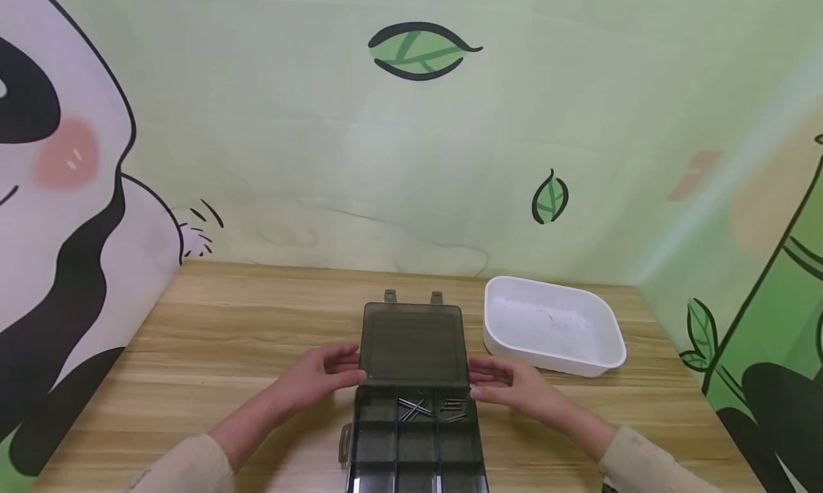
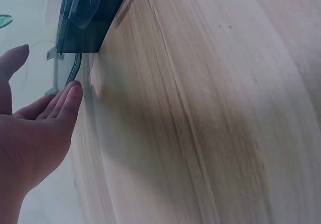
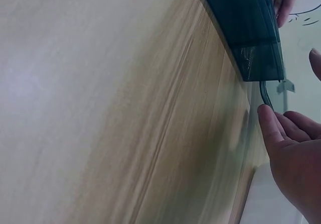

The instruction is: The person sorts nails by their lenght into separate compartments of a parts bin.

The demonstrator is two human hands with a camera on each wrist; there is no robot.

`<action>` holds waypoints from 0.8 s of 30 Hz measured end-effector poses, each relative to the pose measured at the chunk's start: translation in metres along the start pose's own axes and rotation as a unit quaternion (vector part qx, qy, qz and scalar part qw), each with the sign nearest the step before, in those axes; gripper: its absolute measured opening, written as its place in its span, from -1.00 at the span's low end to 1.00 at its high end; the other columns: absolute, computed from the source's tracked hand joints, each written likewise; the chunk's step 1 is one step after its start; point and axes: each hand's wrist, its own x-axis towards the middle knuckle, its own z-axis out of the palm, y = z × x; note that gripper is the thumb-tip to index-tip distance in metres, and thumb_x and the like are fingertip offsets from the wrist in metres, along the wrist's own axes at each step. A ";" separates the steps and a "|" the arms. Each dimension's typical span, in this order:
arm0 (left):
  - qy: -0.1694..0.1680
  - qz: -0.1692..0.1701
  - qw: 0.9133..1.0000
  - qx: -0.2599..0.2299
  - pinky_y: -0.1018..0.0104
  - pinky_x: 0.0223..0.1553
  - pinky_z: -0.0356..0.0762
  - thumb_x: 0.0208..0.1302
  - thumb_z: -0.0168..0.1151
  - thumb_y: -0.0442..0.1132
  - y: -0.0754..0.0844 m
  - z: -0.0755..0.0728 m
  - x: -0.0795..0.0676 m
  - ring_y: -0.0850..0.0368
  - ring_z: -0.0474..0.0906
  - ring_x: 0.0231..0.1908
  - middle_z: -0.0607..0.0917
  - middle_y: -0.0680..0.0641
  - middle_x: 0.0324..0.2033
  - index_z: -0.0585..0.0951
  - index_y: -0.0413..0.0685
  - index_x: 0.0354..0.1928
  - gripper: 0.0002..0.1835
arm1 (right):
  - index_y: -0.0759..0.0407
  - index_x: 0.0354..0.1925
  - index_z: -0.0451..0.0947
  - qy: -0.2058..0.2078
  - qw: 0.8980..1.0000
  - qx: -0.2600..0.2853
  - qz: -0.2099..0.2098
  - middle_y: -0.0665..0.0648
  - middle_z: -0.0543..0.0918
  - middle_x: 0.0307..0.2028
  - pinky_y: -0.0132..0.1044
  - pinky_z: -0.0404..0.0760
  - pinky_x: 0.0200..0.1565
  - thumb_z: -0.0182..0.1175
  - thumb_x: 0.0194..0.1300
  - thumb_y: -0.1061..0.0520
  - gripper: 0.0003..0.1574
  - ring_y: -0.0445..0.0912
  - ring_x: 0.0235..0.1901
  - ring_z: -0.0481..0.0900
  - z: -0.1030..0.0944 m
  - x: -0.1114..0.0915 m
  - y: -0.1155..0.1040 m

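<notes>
A dark see-through organizer box lies on the table with its lid folded back, away from me. Long metal nails lie crossed in one of its far compartments, and several short screws in the far right one. My left hand is at the lid's left edge, fingers extended and thumb apart from them. Across from it, my right hand has its fingertips right at the lid's right edge. Both wrist views show straight fingers close under the lid, thumbs raised.
A white plastic tray stands behind and right of the box, near my right hand. The wooden table ends at a wall printed with a panda and leaves. A side clip sticks out from the box's left.
</notes>
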 end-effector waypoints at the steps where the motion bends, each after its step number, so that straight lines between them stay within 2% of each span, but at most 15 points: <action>1: 0.002 0.002 1.000 -0.003 -0.14 0.40 0.49 0.46 0.41 -0.13 0.000 0.000 0.000 -0.35 0.55 0.34 0.57 -0.47 0.34 0.33 -0.56 0.49 -0.20 | 0.63 0.47 0.28 0.003 1.000 0.001 0.001 0.56 0.47 0.39 -0.31 0.63 0.26 0.42 0.45 0.12 -0.10 0.37 0.39 0.50 0.000 -0.001 -0.001; 7: 0.013 0.011 1.000 -0.023 -0.08 0.38 0.52 0.49 0.38 -0.18 0.002 0.000 -0.002 -0.33 0.55 0.35 0.55 -0.46 0.36 0.31 -0.56 0.50 -0.23 | 0.63 0.48 0.25 0.015 1.000 0.015 -0.006 0.58 0.42 0.42 -0.27 0.63 0.27 0.43 0.44 0.14 -0.07 0.41 0.40 0.46 0.002 -0.004 -0.004; 14: 0.029 0.018 0.999 -0.029 -0.01 0.36 0.55 0.49 0.39 -0.20 0.007 0.000 -0.008 -0.29 0.56 0.35 0.55 -0.42 0.38 0.33 -0.50 0.51 -0.25 | 0.66 0.48 0.22 0.028 0.999 0.017 -0.043 0.61 0.42 0.41 -0.28 0.64 0.26 0.42 0.43 0.20 -0.08 0.45 0.37 0.47 0.003 -0.007 -0.003; 20: 0.029 0.034 0.998 -0.035 0.08 0.35 0.56 0.49 0.38 -0.22 0.011 0.000 -0.014 -0.28 0.54 0.37 0.53 -0.41 0.40 0.30 -0.50 0.53 -0.24 | 0.66 0.48 0.22 0.032 0.997 0.016 -0.068 0.61 0.44 0.40 -0.27 0.63 0.28 0.41 0.43 0.24 -0.10 0.46 0.35 0.48 0.007 -0.011 -0.005; 24: 0.021 0.045 0.998 -0.044 0.15 0.35 0.56 0.50 0.37 -0.23 0.011 -0.001 -0.018 -0.31 0.50 0.40 0.50 -0.43 0.42 0.28 -0.51 0.54 -0.23 | 0.66 0.48 0.22 0.034 0.996 0.015 -0.082 0.61 0.44 0.39 -0.18 0.61 0.31 0.42 0.41 0.28 -0.10 0.49 0.34 0.48 0.009 -0.015 -0.007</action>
